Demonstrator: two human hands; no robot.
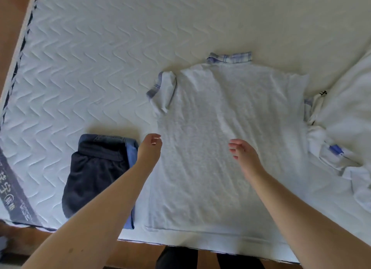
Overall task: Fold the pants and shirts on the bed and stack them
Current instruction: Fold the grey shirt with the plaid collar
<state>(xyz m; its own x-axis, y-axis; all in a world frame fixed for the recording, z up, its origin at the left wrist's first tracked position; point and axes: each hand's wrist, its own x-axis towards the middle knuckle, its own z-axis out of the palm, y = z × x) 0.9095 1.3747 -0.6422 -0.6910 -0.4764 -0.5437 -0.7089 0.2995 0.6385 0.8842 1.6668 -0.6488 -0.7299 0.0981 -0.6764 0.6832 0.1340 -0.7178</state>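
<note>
One spread shirt (226,132), two folded pants (98,172), two hands (149,148).

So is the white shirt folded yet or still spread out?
Spread out. The white shirt lies flat on the bed, collar at the far end, both sleeves out, hem unfolded.

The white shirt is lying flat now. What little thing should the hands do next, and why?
Probably the left hand should take the left sleeve and fold it inward over the white shirt. The shirt lies spread flat with its back up and both hands hover over it holding nothing, while the folded pants already wait beside it.
</note>
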